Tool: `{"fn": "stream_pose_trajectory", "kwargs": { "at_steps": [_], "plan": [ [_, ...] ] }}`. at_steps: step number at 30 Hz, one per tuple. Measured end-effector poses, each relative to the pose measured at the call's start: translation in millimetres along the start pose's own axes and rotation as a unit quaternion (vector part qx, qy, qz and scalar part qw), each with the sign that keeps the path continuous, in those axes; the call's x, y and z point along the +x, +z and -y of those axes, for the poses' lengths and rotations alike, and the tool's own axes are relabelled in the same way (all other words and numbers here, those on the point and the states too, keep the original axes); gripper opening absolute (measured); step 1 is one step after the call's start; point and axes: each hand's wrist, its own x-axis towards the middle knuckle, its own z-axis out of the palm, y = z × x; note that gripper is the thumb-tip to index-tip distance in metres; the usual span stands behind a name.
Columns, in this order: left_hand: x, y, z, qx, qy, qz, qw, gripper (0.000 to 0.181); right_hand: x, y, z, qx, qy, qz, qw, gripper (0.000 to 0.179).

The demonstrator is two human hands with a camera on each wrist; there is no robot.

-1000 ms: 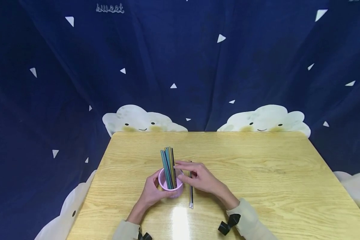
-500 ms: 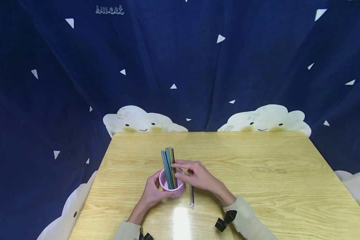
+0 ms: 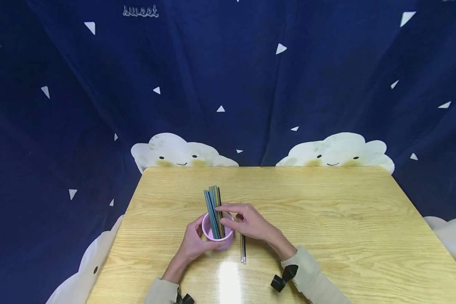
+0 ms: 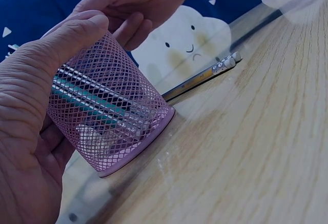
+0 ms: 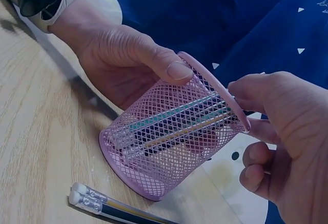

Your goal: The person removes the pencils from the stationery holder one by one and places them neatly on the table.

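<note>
A pink mesh pencil cup [image 3: 229, 244] stands on the table, slightly tilted in the wrist views. My left hand [image 3: 193, 242] grips it around the side, thumb near the rim. Several pencils [image 3: 211, 207] in teal, dark and yellow lean inside, eraser ends down. My right hand [image 3: 252, 223] is at the cup's rim, thumb and index finger pinching at the yellow and dark pencils; the exact contact is partly hidden. Its other fingers curl outside the cup in the right wrist view. Beneath that hand, loose pencils [image 5: 102, 203] with white erasers lie on the table.
The wooden table [image 3: 327, 219] extends widely to the right. Behind it hangs a dark blue curtain [image 3: 243, 84] with white triangles and smiling clouds. Black wrist cameras [image 3: 285, 278] sit at the light sleeves.
My right hand has shifted slightly left, its index finger and thumb now further over the pencils in the cup. The left hand and the cup have barely moved.
</note>
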Motion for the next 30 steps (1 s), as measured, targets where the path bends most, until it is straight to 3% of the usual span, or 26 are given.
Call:
{"fn": "stream_pose_trajectory", "kwargs": {
  "at_steps": [18, 30],
  "plan": [
    [0.6, -0.3, 0.8, 0.000, 0.000, 0.004, 1.0000, 0.086, -2.5, -4, 4, -0.001, 0.007, -0.010, 0.9999, 0.031],
    [1.0, -1.0, 2.7, -0.008, 0.005, 0.005, 0.9999, 0.086, -4.3, -16, 7, -0.022, -0.012, -0.031, 0.9992, 0.033]
  ]
}}
